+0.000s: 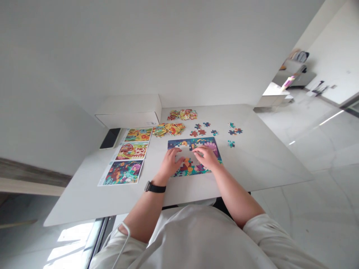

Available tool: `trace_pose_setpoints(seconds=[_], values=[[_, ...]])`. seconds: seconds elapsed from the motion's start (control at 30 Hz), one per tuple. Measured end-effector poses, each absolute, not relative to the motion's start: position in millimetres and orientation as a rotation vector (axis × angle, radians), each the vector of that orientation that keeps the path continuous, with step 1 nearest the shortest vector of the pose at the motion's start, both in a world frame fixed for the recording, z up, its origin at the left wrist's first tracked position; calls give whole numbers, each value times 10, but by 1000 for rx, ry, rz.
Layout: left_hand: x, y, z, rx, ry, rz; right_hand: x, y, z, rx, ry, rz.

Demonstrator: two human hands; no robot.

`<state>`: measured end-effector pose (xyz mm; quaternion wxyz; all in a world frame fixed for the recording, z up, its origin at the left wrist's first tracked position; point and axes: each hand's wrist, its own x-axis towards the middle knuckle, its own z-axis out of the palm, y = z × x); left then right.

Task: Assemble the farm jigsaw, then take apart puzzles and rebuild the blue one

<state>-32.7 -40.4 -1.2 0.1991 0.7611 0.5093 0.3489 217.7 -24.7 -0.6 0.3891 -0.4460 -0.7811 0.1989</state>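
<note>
The left hand (170,164) and right hand (206,157) rest with fingers spread flat, pinching nothing, on the part-built jigsaw puzzle (195,144) on the white worktop (266,160) (light, stiff card pieces, easiest lifted by their edges).

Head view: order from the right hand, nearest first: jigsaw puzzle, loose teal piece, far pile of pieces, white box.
1. Jigsaw puzzle: under the right hand.
2. Loose teal piece: rightward.
3. Pile of pieces: far edge.
4. White box: far left.

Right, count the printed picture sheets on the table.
3. They lie in a column at the left of the white table: a yellow-green sheet farthest away, a red-and-cream sheet in the middle, and a dark floral sheet nearest the person. None seems hidden.
</note>
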Motion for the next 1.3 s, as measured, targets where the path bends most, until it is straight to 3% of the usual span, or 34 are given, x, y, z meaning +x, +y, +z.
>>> trace_pose_setpoints(seconds=[0.27,0.53,1.03,1.3], values=[[-569,-93,345,1559,1467,1320,2226,-226,10,-1292,-1788,605],[-732,104,91,1068,1470,1430,2186,-253,9,-1346,-1838,644],[-676,96,25,1044,1450,1456,2147,-268,12,-1398,-1946,619],[-675,62,79,1102,1438,1484,2268,-214,18,-1361,-1675,555]])
